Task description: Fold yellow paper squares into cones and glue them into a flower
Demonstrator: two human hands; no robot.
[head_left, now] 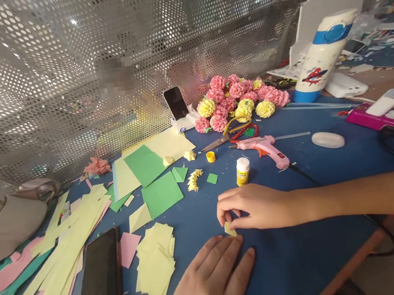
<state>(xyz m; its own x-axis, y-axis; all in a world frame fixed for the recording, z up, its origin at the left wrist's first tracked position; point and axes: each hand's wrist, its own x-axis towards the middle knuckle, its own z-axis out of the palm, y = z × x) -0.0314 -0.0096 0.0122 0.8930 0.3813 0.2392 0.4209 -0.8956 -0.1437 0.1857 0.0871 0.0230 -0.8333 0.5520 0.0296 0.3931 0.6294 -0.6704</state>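
Observation:
A small piece of folded yellow paper [230, 229] lies on the blue tabletop between my hands. My right hand [252, 207] reaches in from the right, thumb and fingers curled together in a pinch at its upper edge. My left hand [217, 278] rests flat with outstretched fingers, the tips at the paper's lower edge. Beyond the right hand stands a small white-capped yellow bottle [243, 171]. A curved row of folded yellow paper pieces [194, 180] and a small green paper square [212, 178] lie farther back. To the left is a stack of yellow paper squares [156, 264].
A pink glue gun [264, 148], scissors [218, 141] and pink and yellow paper flowers [234, 99] lie behind. Green sheets [162, 195], yellow strips [67, 237] and a dark phone [100, 281] are on the left. A tilted-looking bottle [323, 60] and a purple power strip [378, 119] stand right.

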